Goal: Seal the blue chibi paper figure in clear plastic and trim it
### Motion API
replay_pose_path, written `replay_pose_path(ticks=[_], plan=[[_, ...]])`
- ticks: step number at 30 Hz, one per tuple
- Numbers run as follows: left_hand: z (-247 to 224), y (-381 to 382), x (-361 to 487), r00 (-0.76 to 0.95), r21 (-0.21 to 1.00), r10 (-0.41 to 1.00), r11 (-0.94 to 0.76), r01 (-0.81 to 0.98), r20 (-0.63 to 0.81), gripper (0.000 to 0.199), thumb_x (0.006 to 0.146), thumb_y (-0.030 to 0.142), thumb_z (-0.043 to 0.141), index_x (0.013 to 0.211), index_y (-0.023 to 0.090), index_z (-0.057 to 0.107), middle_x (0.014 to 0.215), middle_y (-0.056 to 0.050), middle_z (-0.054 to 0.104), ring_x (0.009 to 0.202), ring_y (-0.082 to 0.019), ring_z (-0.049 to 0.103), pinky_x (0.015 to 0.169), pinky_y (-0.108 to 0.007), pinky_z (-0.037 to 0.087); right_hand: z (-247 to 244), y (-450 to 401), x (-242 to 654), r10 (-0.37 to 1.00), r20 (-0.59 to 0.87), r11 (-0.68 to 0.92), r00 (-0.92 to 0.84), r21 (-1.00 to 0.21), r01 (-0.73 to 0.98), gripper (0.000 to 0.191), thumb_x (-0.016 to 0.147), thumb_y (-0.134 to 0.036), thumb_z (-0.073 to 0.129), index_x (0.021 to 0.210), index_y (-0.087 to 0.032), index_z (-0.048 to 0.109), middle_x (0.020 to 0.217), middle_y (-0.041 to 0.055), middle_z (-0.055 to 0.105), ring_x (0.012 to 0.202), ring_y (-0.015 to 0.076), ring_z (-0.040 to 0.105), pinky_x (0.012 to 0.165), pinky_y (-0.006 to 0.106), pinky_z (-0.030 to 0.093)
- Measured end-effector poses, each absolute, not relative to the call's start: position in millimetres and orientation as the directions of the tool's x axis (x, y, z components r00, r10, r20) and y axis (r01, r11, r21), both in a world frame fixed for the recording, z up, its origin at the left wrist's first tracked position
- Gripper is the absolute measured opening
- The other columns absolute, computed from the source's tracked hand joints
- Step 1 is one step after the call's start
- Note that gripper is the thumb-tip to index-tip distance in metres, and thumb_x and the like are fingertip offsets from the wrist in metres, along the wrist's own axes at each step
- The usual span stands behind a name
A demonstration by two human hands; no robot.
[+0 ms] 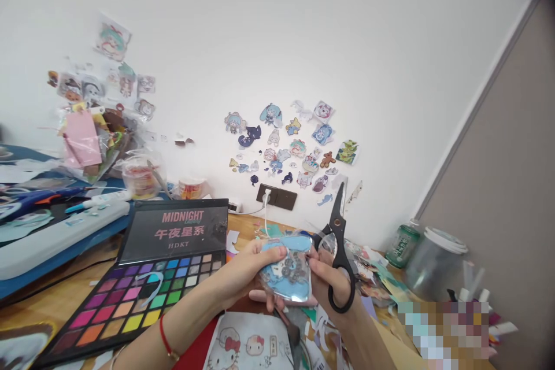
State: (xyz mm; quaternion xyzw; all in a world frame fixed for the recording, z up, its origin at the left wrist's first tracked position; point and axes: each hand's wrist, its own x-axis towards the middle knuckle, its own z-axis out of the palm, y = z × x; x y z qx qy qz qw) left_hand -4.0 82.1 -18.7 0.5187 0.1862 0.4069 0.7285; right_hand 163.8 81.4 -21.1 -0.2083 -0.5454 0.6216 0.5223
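My left hand (255, 263) grips the left side of a small clear plastic packet (290, 289), its thumb lying on the front. The packet has a light blue backing, and a few dark round pieces show in its middle. Around the black-handled scissors (342, 254) my right hand (332, 280) is closed, with the blades pointing up. Fingertips of that same hand pinch the packet's right edge. Below the packet lies a paper sheet with cartoon cat drawings (247, 347). Behind it, a pink bar-shaped item (260, 296) is partly hidden.
An open eyeshadow palette (139, 300) sits at left, near a white power strip (65, 237). Paper scraps (373, 266) litter the right side, beside a green bottle (403, 245) and a lidded tub (437, 266). Stickers cover the wall around a socket (281, 197).
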Motion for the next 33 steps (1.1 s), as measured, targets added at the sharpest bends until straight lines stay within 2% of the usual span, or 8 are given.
replay_pose_path(ticks=[4, 8, 11, 17, 21, 27, 30, 33], plan=[[-23.8, 87.5, -7.4, 0.694, 0.924, 0.695, 0.112, -0.365, 0.189, 0.035, 0.083, 0.041, 0.057, 0.07, 0.008, 0.063, 0.053, -0.01, 0.066, 0.032, -0.01, 0.053, 0.032, -0.017, 0.043, -11.6, 68.7, 161.5, 0.8, 0.253, 0.011, -0.545, -0.913, -0.408, 0.031, 0.07, -0.038, 0.066, 0.095, -0.021, 0.059, 0.071, 0.0045, 0.061, 0.073, 0.0244, 0.062, 0.065, 0.038, 0.048], [-21.9, 86.1, -11.9, 0.739, 0.936, 0.643, 0.094, -0.338, 0.202, 0.036, 0.079, 0.043, 0.061, 0.065, 0.01, 0.062, 0.041, -0.003, 0.056, 0.034, -0.014, 0.056, 0.03, -0.017, 0.039, -12.4, 62.9, 166.9, 0.744, 0.227, -0.042, -0.629, -0.923, -0.383, 0.027, 0.065, -0.041, 0.069, 0.078, -0.021, 0.057, 0.065, 0.0033, 0.057, 0.067, 0.0231, 0.059, 0.062, 0.036, 0.046], [-17.5, 81.1, -16.7, 0.743, 0.948, 0.643, 0.079, -0.309, 0.189, 0.033, 0.081, 0.04, 0.061, 0.068, 0.011, 0.063, 0.052, -0.006, 0.064, 0.037, -0.013, 0.058, 0.031, -0.017, 0.039, -16.6, 60.3, 170.5, 0.742, 0.224, -0.047, -0.631, -0.922, -0.383, 0.03, 0.061, -0.04, 0.073, 0.067, -0.022, 0.05, 0.06, 0.0006, 0.05, 0.059, 0.0182, 0.052, 0.059, 0.033, 0.044], [-15.6, 78.0, -18.1, 0.748, 0.91, 0.639, 0.181, -0.372, 0.178, 0.03, 0.082, 0.036, 0.058, 0.074, 0.008, 0.067, 0.055, -0.007, 0.066, 0.033, -0.011, 0.055, 0.029, -0.016, 0.037, -26.2, 69.0, 174.2, 0.776, 0.27, 0.025, -0.569, -0.916, -0.4, 0.034, 0.066, -0.04, 0.071, 0.067, -0.023, 0.042, 0.06, -0.0025, 0.043, 0.053, 0.0137, 0.044, 0.049, 0.027, 0.039], [-22.0, 78.0, -7.6, 0.782, 0.823, 0.619, 0.406, -0.399, 0.074, 0.027, 0.08, 0.032, 0.056, 0.081, 0.007, 0.065, 0.06, -0.01, 0.067, 0.032, -0.013, 0.056, 0.026, -0.017, 0.037, -25.3, 75.9, 178.5, 0.754, 0.396, 0.265, -0.523, -0.913, -0.31, 0.039, 0.067, -0.036, 0.071, 0.067, -0.023, 0.034, 0.063, -0.0027, 0.042, 0.055, 0.0135, 0.043, 0.05, 0.026, 0.037], [-25.4, 69.3, 11.5, 0.704, 0.617, 0.702, 0.604, -0.505, -0.112, 0.021, 0.084, 0.026, 0.049, 0.075, 0.01, 0.06, 0.05, -0.003, 0.062, 0.034, -0.009, 0.054, 0.032, -0.013, 0.039, -9.6, 80.7, 202.5, 0.706, 0.569, 0.672, -0.422, -0.725, 0.147, 0.029, 0.079, -0.031, 0.06, 0.068, -0.023, 0.034, 0.068, -0.0021, 0.042, 0.064, 0.0148, 0.044, 0.06, 0.028, 0.039], [-22.1, 64.4, 18.2, 0.591, 0.607, 0.782, 0.57, -0.553, -0.195, 0.023, 0.088, 0.023, 0.046, 0.075, 0.01, 0.059, 0.052, -0.004, 0.061, 0.042, -0.009, 0.06, 0.039, -0.013, 0.044, -8.3, 87.3, 214.2, 0.682, 0.627, 0.72, -0.376, -0.487, 0.495, 0.021, 0.079, -0.025, 0.056, 0.07, -0.023, 0.038, 0.071, -0.0012, 0.047, 0.065, 0.0154, 0.047, 0.063, 0.028, 0.04], [-24.7, 66.1, 23.5, 0.431, 0.66, 0.867, 0.477, -0.58, -0.249, 0.029, 0.089, 0.025, 0.043, 0.068, 0.01, 0.056, 0.044, -0.003, 0.055, 0.046, -0.012, 0.062, 0.042, -0.015, 0.046, -17.3, 96.7, 213.5, 0.666, 0.678, 0.691, -0.311, -0.404, 0.6, 0.014, 0.076, -0.022, 0.056, 0.073, -0.023, 0.042, 0.074, 0.0, 0.05, 0.066, 0.0162, 0.049, 0.063, 0.029, 0.041]])
